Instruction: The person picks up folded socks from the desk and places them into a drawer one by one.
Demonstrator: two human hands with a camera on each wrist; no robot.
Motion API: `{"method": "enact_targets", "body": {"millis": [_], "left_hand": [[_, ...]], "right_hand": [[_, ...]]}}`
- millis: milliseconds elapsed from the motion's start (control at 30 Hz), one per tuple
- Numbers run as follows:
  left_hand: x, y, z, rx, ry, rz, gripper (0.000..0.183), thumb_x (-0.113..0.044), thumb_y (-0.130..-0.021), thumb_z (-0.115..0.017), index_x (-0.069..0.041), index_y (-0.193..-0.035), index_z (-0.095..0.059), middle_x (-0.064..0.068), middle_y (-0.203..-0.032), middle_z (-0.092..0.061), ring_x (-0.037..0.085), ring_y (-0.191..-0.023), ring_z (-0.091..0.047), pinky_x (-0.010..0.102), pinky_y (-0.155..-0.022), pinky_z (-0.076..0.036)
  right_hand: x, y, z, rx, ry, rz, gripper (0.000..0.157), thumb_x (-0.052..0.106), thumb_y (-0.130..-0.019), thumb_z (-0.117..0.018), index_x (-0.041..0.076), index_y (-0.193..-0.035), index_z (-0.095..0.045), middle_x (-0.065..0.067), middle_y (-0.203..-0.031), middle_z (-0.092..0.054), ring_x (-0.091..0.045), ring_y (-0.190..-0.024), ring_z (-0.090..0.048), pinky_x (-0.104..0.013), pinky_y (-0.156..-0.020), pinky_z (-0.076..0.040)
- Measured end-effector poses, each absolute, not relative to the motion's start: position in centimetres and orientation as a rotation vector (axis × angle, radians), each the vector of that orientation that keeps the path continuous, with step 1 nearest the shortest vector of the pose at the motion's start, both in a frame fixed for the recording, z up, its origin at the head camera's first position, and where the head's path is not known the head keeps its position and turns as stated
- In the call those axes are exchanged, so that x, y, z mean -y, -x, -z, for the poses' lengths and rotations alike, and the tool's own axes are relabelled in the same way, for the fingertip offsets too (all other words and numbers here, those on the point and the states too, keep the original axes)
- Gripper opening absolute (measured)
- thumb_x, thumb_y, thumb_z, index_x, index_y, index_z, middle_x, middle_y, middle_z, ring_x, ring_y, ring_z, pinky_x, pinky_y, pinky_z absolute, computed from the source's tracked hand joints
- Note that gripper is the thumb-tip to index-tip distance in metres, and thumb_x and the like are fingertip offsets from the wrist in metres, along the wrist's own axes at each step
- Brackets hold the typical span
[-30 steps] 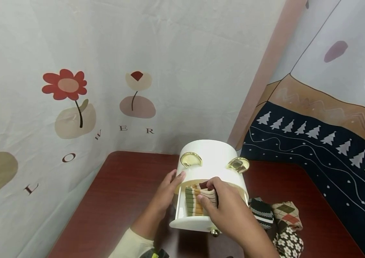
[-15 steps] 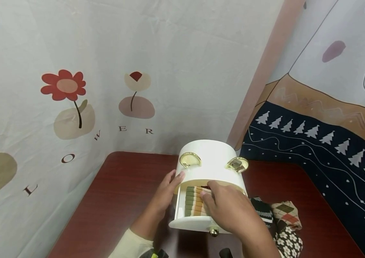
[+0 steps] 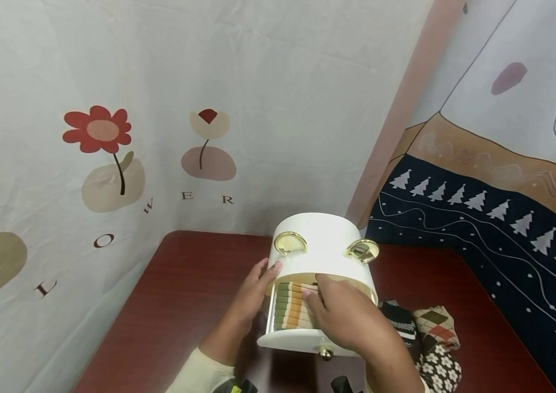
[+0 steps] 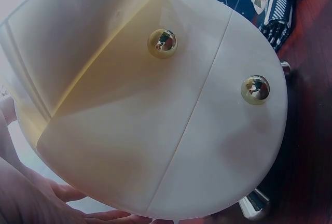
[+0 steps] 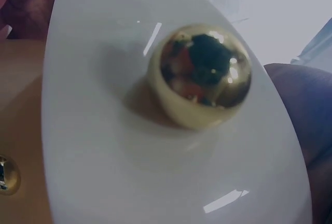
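Centre-bottom of frame: left hand (image 3: pixel 253 292) braces white drawer box (image 3: pixel 324 245), fingers straight. Right hand (image 3: pixel 344 319) presses folded striped socks (image 3: pixel 289 305) into open drawer (image 3: pixel 290 339), fingers flat-ish. Advice: tuck fabric below rim; keep bracing.

1. Your right hand (image 3: pixel 344 319): a second ago raised, fingers pinching the striped socks (image 3: pixel 289 307) at the drawer's (image 3: pixel 290 341) mouth; now lower, fingers pressing them down.
2. Striped socks: earlier bunched up above the drawer rim; now lying flatter and deeper in the drawer, rows showing.
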State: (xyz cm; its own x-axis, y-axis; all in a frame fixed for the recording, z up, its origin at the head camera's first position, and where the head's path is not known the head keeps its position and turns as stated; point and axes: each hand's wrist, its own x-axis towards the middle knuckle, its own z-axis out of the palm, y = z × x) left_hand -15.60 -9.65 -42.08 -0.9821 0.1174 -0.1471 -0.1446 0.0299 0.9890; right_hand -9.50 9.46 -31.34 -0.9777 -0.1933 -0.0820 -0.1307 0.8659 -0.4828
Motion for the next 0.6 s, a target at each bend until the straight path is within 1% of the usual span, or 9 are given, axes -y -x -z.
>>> {"method": "enact_targets", "body": {"millis": [200, 333, 533, 600], "left_hand": [[9.60, 15.56, 42.04, -2.112, 0.025, -2.061, 0.088, -0.058, -0.107, -0.059, -0.006, -0.171, -0.028, 0.024, -0.141, -0.065, 0.027, -0.113, -0.068, 0.050, -0.106, -0.052], [9.56, 15.58, 42.04, -2.122, 0.033, -2.056, 0.088, -0.057, -0.107, -0.058, -0.005, -0.171, -0.028, 0.025, -0.142, -0.064, 0.028, -0.115, -0.068, 0.051, -0.108, -0.050], [9.55, 15.67, 42.09, -2.128, 0.034, -2.048, 0.088, -0.058, -0.106, -0.058, -0.005, -0.171, -0.029, 0.026, -0.146, -0.062, 0.029, -0.118, -0.066, 0.053, -0.110, -0.050], [9.56, 15.67, 42.08, -2.125, 0.027, -2.051, 0.088, -0.058, -0.107, -0.058, -0.005, -0.171, -0.028, 0.026, -0.146, -0.062, 0.029, -0.118, -0.067, 0.052, -0.108, -0.051]], "right_hand": [[-9.47, 9.80, 31.60, -2.896, 0.302, 0.766, 0.030, 0.033, -0.112, -0.060, 0.006, -0.117, -0.071, -0.003, -0.087, -0.066, -0.019, -0.083, -0.063, -0.048, -0.081, -0.055], [-9.56, 9.93, 31.91, -2.905, 0.327, 0.766, 0.031, 0.034, -0.112, -0.058, 0.006, -0.111, -0.071, -0.002, -0.085, -0.065, -0.019, -0.080, -0.061, -0.046, -0.077, -0.054], [-9.89, 9.57, 31.61, -2.894, 0.261, 0.809, 0.031, 0.041, -0.110, -0.064, 0.012, -0.099, -0.071, 0.000, -0.075, -0.061, -0.017, -0.073, -0.059, -0.040, -0.072, -0.050], [-10.10, 9.31, 31.38, -2.905, 0.241, 0.811, 0.031, 0.041, -0.109, -0.067, 0.015, -0.091, -0.070, 0.000, -0.071, -0.059, -0.017, -0.071, -0.057, -0.039, -0.071, -0.049]]}}
